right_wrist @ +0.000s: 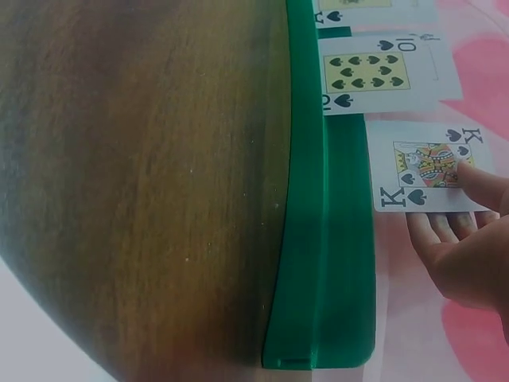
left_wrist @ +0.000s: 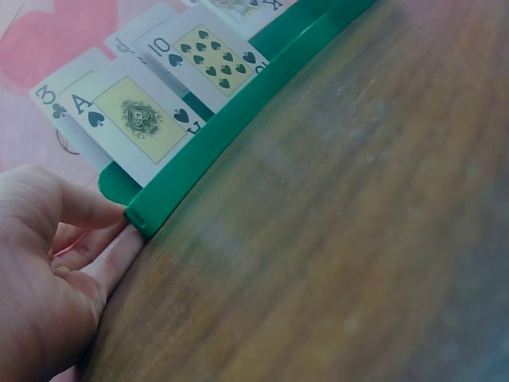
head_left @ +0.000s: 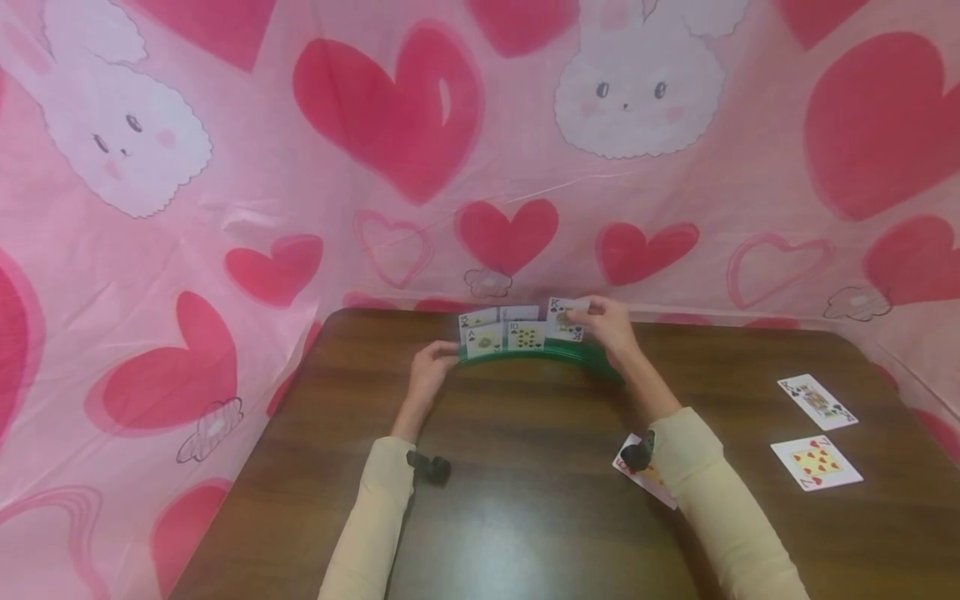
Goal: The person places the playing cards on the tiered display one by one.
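Observation:
A curved green card holder (head_left: 555,352) stands at the far side of the wooden table. My left hand (head_left: 429,375) pinches its left end between thumb and fingers. In its slots stand the ace of spades (left_wrist: 139,123) and the ten of spades (left_wrist: 211,64), in front. Behind the ace shows the three of clubs (left_wrist: 52,99); a card (left_wrist: 131,40) behind the ten is mostly hidden. My right hand (head_left: 615,329) holds the king of spades (right_wrist: 433,171) between thumb and fingers. That card is upright, right of the ten, at the holder's back edge; I cannot tell whether it touches.
On the table (head_left: 480,467) at the right lie a face card with black suit marks (head_left: 817,402) and the seven of hearts (head_left: 817,462). Another red card (head_left: 660,490) is partly covered by my right sleeve. A pink heart-patterned cloth (head_left: 390,108) hangs behind the table.

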`<state>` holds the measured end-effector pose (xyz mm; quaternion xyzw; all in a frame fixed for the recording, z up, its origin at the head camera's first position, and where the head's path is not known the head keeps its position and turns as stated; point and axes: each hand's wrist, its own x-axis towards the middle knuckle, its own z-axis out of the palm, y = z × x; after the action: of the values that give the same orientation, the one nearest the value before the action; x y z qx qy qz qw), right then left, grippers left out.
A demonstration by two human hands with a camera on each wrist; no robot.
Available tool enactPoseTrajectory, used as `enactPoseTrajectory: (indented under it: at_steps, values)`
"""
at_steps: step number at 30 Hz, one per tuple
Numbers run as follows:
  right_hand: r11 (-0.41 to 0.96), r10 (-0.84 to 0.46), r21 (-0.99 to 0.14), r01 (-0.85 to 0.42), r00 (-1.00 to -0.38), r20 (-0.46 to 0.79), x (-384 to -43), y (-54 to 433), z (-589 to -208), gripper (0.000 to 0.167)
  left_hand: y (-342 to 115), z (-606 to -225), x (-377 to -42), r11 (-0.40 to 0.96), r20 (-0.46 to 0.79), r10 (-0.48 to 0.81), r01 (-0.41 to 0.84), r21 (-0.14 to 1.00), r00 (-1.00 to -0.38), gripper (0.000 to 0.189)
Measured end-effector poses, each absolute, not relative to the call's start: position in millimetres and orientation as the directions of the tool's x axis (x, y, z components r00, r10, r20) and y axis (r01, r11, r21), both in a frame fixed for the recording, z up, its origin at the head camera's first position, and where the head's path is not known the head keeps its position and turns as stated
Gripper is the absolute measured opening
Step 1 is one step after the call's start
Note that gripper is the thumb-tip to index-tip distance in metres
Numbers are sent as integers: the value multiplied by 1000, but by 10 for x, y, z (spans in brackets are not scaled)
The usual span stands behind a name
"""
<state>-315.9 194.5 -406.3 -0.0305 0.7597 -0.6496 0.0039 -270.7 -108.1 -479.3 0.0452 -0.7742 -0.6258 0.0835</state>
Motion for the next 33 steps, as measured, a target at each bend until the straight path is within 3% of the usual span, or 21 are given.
enactPoseTrajectory:
  at_steps: [33]
  values:
    - [191, -110, -981, -45, -994, 24, -3137, 1911, -4123, 31, -1078, -4797, -2694, 218, 77, -180, 37, 975, -981, 18]
